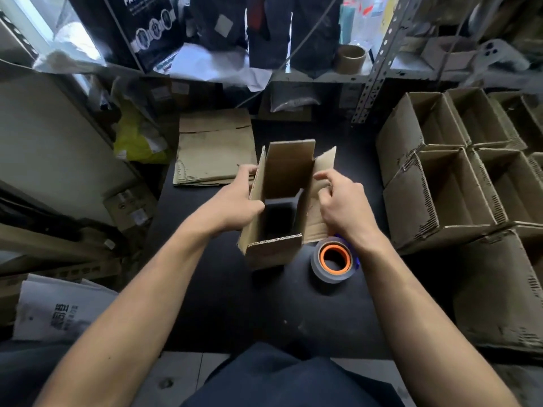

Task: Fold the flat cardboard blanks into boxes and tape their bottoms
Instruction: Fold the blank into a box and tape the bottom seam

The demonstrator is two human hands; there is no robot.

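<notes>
A brown cardboard box (282,177) stands opened into a tube on the black table (223,289), its flaps up and the dark table visible through it. My left hand (239,198) grips the box's left wall, fingers outside and thumb at the inner edge. My right hand (340,201) holds the right side flap with curled fingers. A roll of tape (333,259) with an orange core lies on the table just right of the box, under my right wrist. A stack of flat cardboard blanks (214,151) lies at the table's far left.
Several folded open boxes (458,183) are stacked on the right. A metal shelf upright (373,80) and a cluttered shelf stand behind the table. A yellow bag (135,136) and cartons sit on the left; a white printed bag (55,309) lies lower left.
</notes>
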